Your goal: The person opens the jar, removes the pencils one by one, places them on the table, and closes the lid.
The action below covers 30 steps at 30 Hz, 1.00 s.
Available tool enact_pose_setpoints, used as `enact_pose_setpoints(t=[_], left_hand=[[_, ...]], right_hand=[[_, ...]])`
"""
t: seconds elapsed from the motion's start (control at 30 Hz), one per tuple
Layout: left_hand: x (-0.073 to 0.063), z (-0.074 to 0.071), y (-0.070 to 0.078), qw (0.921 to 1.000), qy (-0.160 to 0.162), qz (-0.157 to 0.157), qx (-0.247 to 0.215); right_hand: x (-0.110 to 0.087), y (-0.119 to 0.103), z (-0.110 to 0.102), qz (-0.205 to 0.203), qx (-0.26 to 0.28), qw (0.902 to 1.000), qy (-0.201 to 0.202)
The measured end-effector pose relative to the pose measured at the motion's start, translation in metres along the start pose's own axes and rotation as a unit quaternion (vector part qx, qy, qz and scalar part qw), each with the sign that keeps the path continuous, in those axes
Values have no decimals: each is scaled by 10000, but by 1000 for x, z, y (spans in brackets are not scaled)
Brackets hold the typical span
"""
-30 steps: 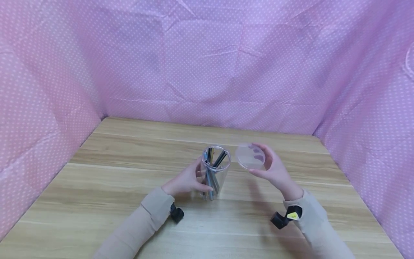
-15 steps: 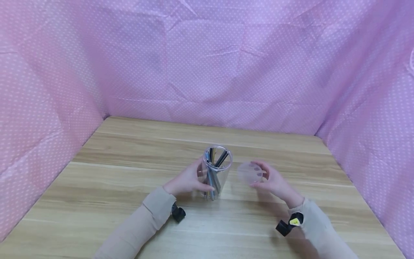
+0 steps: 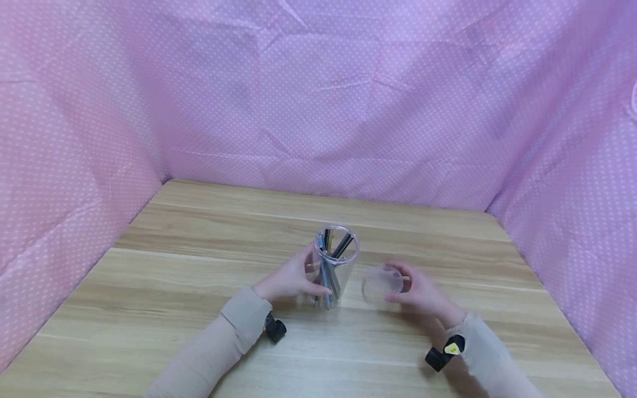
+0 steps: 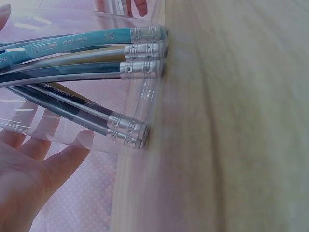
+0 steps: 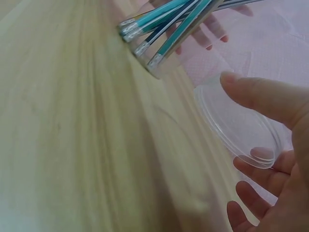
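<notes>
A clear plastic jar [image 3: 346,279] stands upright on the table with its top uncovered. Inside it lean several pencils [image 3: 342,245], teal, black and yellowish. In the left wrist view their metal ferrules and eraser ends [image 4: 140,70] point down at the jar's base. My left hand [image 3: 292,277] grips the jar's left side, thumb in front and fingers behind. To the right, a round transparent lid [image 3: 380,281] is pinched at its edge by my right hand [image 3: 424,294]. The right wrist view shows the thumb over one side of the lid [image 5: 236,123] and fingers at the other, close over the tabletop.
The wood-grain table [image 3: 199,232] reaches back to a pink polka-dot cloth [image 3: 318,110], which hangs behind and along both sides. A black wrist camera [image 3: 275,328] sits on the left sleeve, another camera [image 3: 440,358] on the right.
My right hand has lowered the lid toward the table, moving down and nearer me in the head view. My left hand stays around the jar, which keeps its place.
</notes>
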<state>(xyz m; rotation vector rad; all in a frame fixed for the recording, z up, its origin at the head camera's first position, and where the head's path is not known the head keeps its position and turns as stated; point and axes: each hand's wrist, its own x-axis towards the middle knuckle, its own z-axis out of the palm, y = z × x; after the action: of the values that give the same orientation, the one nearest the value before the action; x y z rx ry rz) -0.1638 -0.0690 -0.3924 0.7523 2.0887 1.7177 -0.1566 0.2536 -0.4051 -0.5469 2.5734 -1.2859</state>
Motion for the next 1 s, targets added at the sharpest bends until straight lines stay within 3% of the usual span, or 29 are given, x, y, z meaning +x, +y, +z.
enact_pose_setpoints(t=[0.23,0.6,1.0], left_hand=[[1,1,-1,10000,-38,1,-15],[-1,1,0,10000,-13,-38,34],[-1,1,-1,9999,-2,49,110]], right_hand=[[-3,2,5,228,-193,9995,-35],[-1,7,5,80,-472,9988,-111],[-1,11,7,-134,-1314,9911,154]])
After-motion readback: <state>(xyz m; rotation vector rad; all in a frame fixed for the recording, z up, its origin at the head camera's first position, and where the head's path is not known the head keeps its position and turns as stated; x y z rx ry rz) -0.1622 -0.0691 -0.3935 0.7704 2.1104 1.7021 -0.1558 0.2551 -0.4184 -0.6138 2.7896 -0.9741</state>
